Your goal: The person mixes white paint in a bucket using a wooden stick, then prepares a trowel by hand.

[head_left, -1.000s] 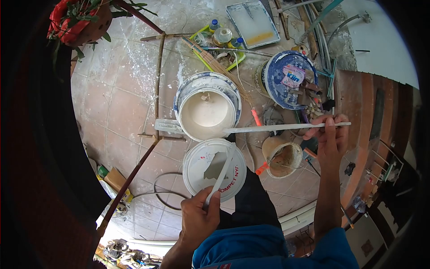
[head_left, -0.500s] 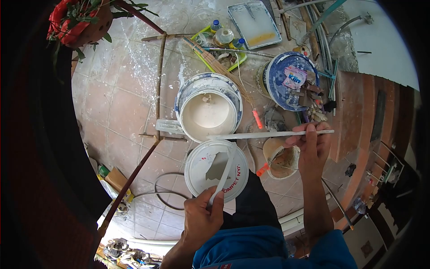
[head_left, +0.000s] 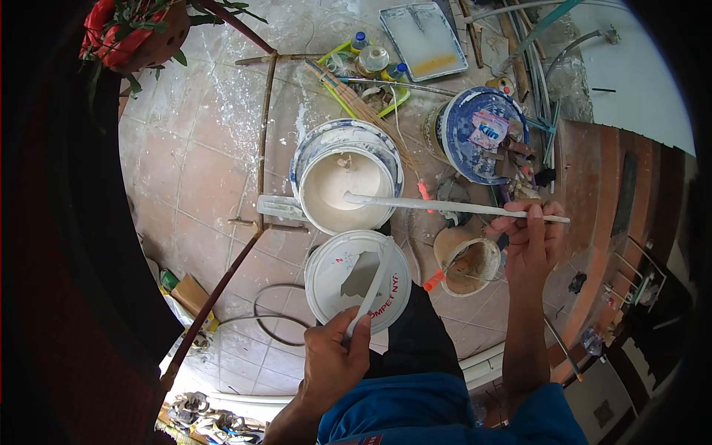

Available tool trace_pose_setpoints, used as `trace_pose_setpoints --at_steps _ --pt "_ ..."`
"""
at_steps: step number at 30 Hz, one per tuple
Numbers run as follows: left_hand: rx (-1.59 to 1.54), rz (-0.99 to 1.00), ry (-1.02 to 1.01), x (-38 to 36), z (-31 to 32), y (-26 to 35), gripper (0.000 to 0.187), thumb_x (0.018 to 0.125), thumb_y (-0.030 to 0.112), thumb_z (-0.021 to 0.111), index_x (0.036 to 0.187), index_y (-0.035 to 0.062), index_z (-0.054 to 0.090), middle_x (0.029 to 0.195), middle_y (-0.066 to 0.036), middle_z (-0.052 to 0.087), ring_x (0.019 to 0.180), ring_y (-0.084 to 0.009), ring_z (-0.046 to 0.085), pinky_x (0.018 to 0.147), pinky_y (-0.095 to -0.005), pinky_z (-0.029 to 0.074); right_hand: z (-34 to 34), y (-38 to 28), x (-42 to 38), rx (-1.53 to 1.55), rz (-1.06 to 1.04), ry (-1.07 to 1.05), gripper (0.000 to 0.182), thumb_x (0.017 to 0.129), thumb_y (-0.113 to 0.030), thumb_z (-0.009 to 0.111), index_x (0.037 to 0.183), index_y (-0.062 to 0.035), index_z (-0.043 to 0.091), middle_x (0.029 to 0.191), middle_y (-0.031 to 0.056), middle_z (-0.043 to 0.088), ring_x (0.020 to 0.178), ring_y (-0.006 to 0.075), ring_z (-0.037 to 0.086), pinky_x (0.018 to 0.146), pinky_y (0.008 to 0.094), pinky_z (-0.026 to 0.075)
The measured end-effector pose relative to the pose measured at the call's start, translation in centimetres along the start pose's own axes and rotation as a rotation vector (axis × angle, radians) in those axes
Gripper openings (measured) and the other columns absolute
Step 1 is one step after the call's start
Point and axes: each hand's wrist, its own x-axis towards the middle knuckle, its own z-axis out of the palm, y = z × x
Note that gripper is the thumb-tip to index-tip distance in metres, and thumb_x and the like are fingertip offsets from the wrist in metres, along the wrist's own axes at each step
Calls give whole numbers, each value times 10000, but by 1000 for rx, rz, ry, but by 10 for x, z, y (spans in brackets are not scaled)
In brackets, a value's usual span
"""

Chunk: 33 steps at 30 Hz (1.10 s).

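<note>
Here the right hand (head_left: 530,241), clamped on a long stick (head_left: 452,207), points it leftward over the paint bucket (head_left: 345,178), while the left hand (head_left: 335,356) pinches a scraper (head_left: 371,285) over the lid (head_left: 357,278).

A house-painting worksite: paint buckets (head_left: 345,182), roller tray (head_left: 424,38) and splattered floor tiles (head_left: 200,141).

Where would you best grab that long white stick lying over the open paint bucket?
By its dry right end, coming from the right, where the right hand already pinches the stick. Its left end reaches over the bucket of wet paint and looks coated, so a grip there would probably slip and smear.
</note>
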Motion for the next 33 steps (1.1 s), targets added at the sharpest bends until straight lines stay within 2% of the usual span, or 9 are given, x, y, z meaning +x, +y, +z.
trace_pose_setpoints --at_steps 5,13,25,33 --pt "12 -25 -20 1 -4 4 204 871 136 585 965 -32 652 639 -56 636 482 -6 439 430 -180 325 -11 -7 -1 -11 -1 -67 68 951 -74 384 976 -51 326 904 215 585 669 219 647 602 335 580" --pt "16 -23 -47 3 -6 8 189 858 97 580 964 -44 648 709 -118 668 558 -47 547 474 -193 409 -17 -40 13 -94 -54 -204 76 954 -89 393 986 -66 328 885 205 586 626 209 625 537 301 557" --pt "-15 30 -32 2 -4 5 197 854 78 569 979 -56 642 687 -103 660 535 -32 524 449 -183 389 -1 -50 22 -250 -45 -291 127 949 -111 426 973 -69 309 839 159 582 594 160 594 526 248 518" --pt "-6 -35 -61 2 -5 6 199 855 78 571 984 -56 641 726 -118 670 591 -52 560 492 -186 431 4 -48 16 -298 -64 -319 136 950 -110 424 977 -77 295 848 161 586 596 142 594 548 234 516"
